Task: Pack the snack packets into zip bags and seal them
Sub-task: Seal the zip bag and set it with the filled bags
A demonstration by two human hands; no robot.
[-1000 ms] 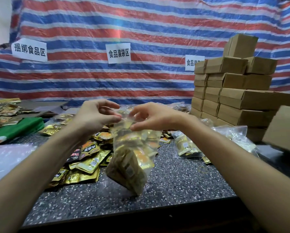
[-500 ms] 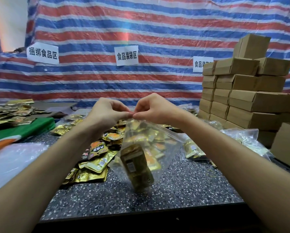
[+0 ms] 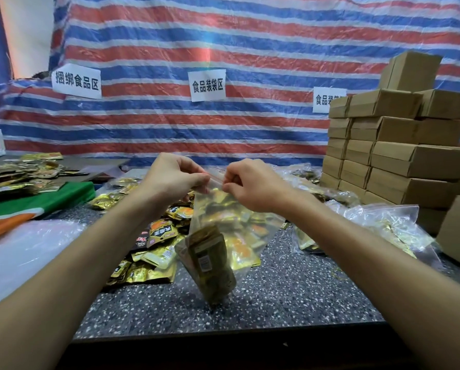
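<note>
a striped tarp backs the speckled table. paper signs stick on the tarp, cardboard boxes stack before its right end, green cloth lies below its left.

I count two hands, my left hand and right hand; one zip bag mid-frame; three paper signs across the upper frame. The boxes at right and loose packets left of centre are too many to count.

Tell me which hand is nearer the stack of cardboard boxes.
Right. The right hand pinches the top edge of the zip bag on the side toward the stack of cardboard boxes; the left hand pinches it on the side away from them.
</note>
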